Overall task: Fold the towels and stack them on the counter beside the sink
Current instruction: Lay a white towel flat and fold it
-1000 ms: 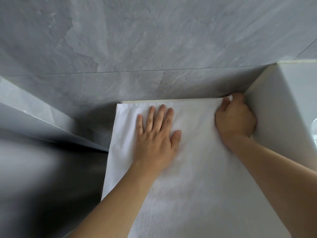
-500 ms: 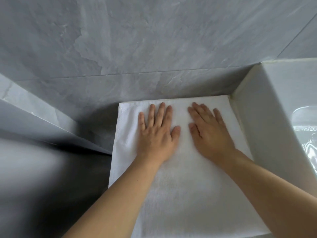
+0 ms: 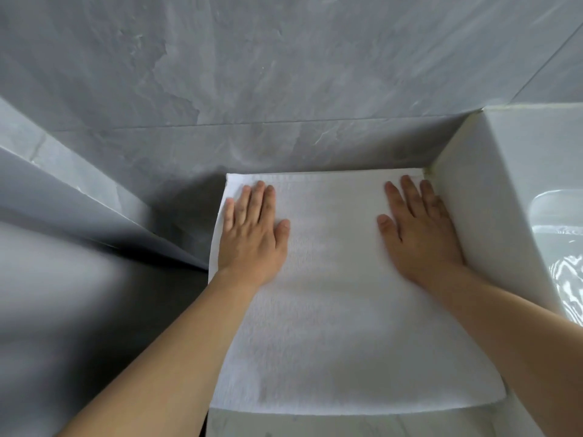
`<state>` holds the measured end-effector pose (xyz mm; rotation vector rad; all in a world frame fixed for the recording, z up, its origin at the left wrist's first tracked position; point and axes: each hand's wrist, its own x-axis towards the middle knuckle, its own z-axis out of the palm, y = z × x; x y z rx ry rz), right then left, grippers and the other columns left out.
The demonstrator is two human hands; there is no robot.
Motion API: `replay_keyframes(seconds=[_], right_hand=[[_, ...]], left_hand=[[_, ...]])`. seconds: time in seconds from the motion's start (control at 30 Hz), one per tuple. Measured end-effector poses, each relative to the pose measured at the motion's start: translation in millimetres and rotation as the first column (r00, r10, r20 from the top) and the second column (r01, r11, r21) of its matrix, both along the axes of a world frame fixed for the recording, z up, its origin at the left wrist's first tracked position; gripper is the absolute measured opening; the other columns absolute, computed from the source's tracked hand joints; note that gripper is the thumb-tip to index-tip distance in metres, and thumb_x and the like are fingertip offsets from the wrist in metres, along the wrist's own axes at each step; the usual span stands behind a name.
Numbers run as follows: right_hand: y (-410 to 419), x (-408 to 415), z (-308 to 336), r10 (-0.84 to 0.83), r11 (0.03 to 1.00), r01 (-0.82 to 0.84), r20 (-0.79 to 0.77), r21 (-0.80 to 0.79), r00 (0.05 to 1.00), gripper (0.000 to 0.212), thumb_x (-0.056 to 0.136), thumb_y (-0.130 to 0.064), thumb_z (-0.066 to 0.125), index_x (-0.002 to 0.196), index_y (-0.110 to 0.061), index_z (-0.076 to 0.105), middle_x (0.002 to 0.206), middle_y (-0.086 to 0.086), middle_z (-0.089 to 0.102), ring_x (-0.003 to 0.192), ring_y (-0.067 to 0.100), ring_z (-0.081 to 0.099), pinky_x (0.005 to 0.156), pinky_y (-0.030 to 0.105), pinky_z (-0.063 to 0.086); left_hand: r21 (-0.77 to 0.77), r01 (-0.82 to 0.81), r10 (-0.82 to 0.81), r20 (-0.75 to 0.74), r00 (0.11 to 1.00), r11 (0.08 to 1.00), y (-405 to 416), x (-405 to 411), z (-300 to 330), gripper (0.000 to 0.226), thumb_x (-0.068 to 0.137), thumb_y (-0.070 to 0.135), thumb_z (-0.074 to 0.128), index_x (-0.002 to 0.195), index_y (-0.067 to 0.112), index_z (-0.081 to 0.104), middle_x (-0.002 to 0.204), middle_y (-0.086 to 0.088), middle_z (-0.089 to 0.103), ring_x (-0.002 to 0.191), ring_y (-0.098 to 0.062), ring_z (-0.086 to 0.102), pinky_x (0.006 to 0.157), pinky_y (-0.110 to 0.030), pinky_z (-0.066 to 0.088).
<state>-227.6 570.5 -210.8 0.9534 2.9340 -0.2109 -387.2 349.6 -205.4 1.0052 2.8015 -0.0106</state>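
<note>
Left hand and right hand flat on the white towel, fingers straight and close together, well apart; right hand against the sink wall; desk beneath.

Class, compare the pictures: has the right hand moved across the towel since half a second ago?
Yes. The right hand has slid rightward across the white towel, away from the left hand, until it lies against the sink wall.

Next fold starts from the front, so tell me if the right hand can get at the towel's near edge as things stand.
Probably yes. The right hand lies flat and open on the towel, holding nothing, beside the sink wall. The near edge lies exposed on the counter with nothing on it, only the forearms passing above.
</note>
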Motion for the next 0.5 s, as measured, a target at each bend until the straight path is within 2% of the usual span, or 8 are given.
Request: replay_keyframes(seconds=[0.07, 0.13, 0.23, 0.3, 0.5], right_hand=[[0.7, 0.4, 0.1, -0.005, 1.000, 0.005, 0.001, 0.001, 1.000, 0.073, 0.090, -0.055, 0.007, 0.157, -0.027, 0.014, 0.165, 0.002, 0.008, 0.151, 0.026, 0.003, 0.122, 0.042, 0.006], [1.0, 0.4, 0.8, -0.006, 1.000, 0.006, -0.007, 0.007, 1.000, 0.073, 0.090, -0.055, 0.007, 0.157, -0.027, 0.014, 0.165, 0.002, 0.008, 0.151, 0.026, 0.003, 0.122, 0.042, 0.006], [-0.1, -0.3, 0.3, -0.006, 1.000, 0.007, -0.016, 0.009, 1.000, 0.074, 0.089, -0.055, 0.008, 0.156, -0.026, 0.016, 0.164, 0.002, 0.009, 0.151, 0.026, 0.004, 0.122, 0.042, 0.006], [-0.1, -0.4, -0.1, -0.005, 1.000, 0.005, -0.032, 0.011, 0.999, 0.074, 0.089, -0.054, 0.008, 0.156, -0.025, 0.018, 0.164, 0.003, 0.011, 0.150, 0.027, 0.006, 0.121, 0.042, 0.007], [-0.1, -1.2, -0.7, -0.009, 1.000, 0.009, -0.023, 0.022, 1.000, 0.070, 0.091, -0.050, 0.013, 0.156, -0.024, 0.017, 0.164, 0.005, 0.011, 0.150, 0.028, 0.006, 0.122, 0.043, 0.007]], left_hand=[[0.022, -0.014, 0.014, 0.014, 1.000, 1.000, 6.1, 15.4, 8.0, 0.077, 0.089, 0.051, -0.011, 0.158, 0.016, -0.009, 0.166, -0.002, -0.014, 0.152, -0.019, -0.018, 0.121, -0.047, -0.014], [0.100, 0.059, -0.062, 0.032, 0.998, 0.993, 1.6, 44.6, 13.0, 0.075, 0.093, 0.051, 0.001, 0.159, 0.016, 0.002, 0.167, -0.002, -0.006, 0.153, -0.022, -0.009, 0.122, -0.048, -0.011], [0.137, 0.152, -0.156, 0.018, 0.988, 0.979, -32.3, 88.8, 8.0, 0.067, 0.101, 0.049, 0.019, 0.159, 0.017, 0.017, 0.167, -0.002, 0.008, 0.154, -0.024, 0.006, 0.123, -0.049, 0.004], [0.081, 0.132, -0.133, 0.008, 0.991, 0.988, -50.3, 98.6, -0.6, 0.067, 0.101, 0.050, 0.020, 0.160, 0.019, 0.014, 0.167, -0.001, 0.006, 0.154, -0.022, 0.002, 0.123, -0.051, 0.009], [0.054, 0.099, -0.099, -0.007, 0.995, 0.994, -44.8, 95.3, -2.4, 0.071, 0.097, 0.053, 0.017, 0.160, 0.022, 0.005, 0.168, 0.001, -0.003, 0.154, -0.020, -0.006, 0.123, -0.051, 0.006]])
